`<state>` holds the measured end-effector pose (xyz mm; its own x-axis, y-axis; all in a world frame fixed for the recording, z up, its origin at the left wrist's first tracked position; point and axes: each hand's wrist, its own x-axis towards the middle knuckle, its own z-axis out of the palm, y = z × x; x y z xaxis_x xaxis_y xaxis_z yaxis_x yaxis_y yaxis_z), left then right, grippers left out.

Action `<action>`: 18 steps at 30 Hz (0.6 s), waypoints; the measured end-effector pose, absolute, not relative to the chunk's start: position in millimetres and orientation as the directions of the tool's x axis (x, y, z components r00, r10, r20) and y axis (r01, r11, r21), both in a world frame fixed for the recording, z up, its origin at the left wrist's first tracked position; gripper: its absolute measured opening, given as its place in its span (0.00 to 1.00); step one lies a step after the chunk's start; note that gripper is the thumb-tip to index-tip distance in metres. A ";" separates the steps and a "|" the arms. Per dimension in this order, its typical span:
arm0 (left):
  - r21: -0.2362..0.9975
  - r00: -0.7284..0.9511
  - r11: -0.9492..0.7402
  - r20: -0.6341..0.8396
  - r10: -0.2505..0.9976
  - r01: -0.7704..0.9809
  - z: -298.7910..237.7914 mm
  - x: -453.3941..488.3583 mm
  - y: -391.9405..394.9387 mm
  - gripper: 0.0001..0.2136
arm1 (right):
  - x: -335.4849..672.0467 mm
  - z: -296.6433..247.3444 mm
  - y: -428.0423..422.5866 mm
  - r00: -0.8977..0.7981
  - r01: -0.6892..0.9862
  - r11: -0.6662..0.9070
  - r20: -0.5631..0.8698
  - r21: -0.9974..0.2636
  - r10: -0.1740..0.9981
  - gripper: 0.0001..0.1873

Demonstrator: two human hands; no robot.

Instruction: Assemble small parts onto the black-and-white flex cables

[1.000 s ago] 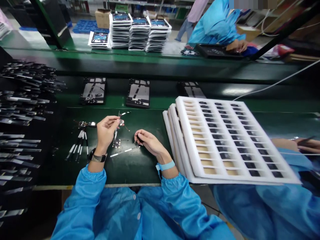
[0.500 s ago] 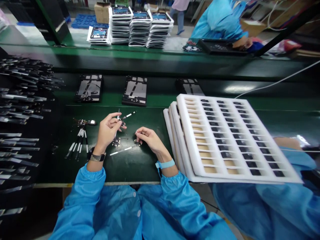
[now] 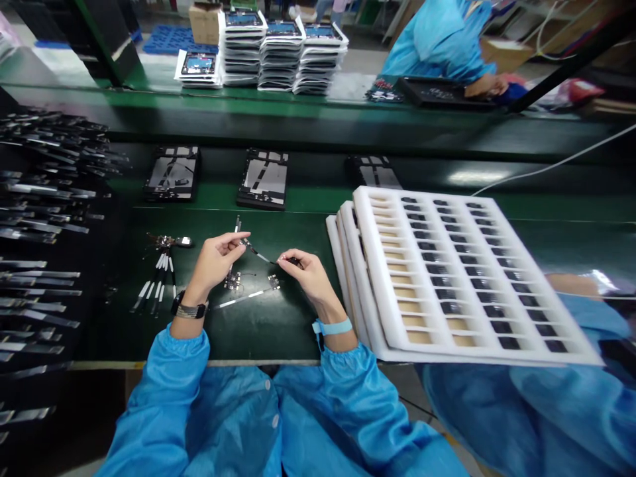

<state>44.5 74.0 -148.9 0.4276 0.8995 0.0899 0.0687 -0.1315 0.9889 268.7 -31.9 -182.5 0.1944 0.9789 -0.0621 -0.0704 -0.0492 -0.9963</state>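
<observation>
My left hand [image 3: 216,262] is closed, thumb and forefinger pinching one end of a thin flex cable [image 3: 259,254] with a small board at that end. My right hand [image 3: 304,270] pinches the cable's other end, along with a small black part mostly hidden by the fingers. Between the hands the cable runs slantwise above the table. Below them lie a small circuit board [image 3: 232,281] and a white-backed flex strip [image 3: 243,299]. A bunch of flex cables [image 3: 161,271] fans out left of my left hand.
Stacked white foam trays [image 3: 397,265] with black parts in their slots stand right of my hands. Many flex strips [image 3: 40,275] stick out at the far left. Black device housings [image 3: 263,179] lie behind. A co-worker's blue sleeve [image 3: 437,46] is across the bench.
My right hand has risen slightly from the strip on the table and now holds the end of the cable in my left hand. The cable has swung downward to the right.
</observation>
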 end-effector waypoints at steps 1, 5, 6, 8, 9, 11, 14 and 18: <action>0.992 0.455 -0.108 0.068 0.888 0.063 -148.5 43.5 74.1 0.15 | 269.6 -180.1 -33.4 0.185 -0.057 -0.032 -0.042 -0.998 0.982 0.17; 0.988 0.587 -0.087 -0.002 0.809 0.124 -146.6 43.3 71.7 0.10 | 268.0 -174.7 -36.3 0.037 -0.022 -0.040 -0.041 -0.999 0.998 0.16; 0.983 0.614 -0.104 -0.011 0.789 0.152 -146.1 44.5 70.5 0.09 | 266.6 -174.9 -36.2 -0.001 -0.013 -0.057 -0.057 -0.998 0.998 0.16; 0.972 0.658 -0.138 -0.023 0.753 0.192 -145.2 47.9 68.0 0.08 | 263.8 -176.5 -35.5 -0.048 -0.001 -0.090 -0.089 -0.996 0.995 0.17; 0.968 0.675 -0.148 -0.027 0.737 0.201 -144.9 50.0 66.7 0.07 | 262.7 -177.5 -35.0 -0.057 0.002 -0.103 -0.103 -0.995 0.993 0.18; 0.967 0.701 -0.153 -0.036 0.713 0.206 -144.5 53.9 64.4 0.08 | 261.2 -179.3 -34.3 -0.058 0.011 -0.120 -0.121 -0.993 0.991 0.19; 0.968 0.712 -0.137 -0.056 0.700 0.210 -144.7 58.0 62.0 0.08 | 260.6 -180.8 -33.8 -0.055 0.038 -0.124 -0.126 -0.992 0.991 0.20; 0.966 0.711 -0.126 -0.076 0.699 0.227 -145.1 58.7 61.4 0.08 | 261.1 -181.7 -33.9 -0.064 0.047 -0.111 -0.114 -0.993 0.991 0.20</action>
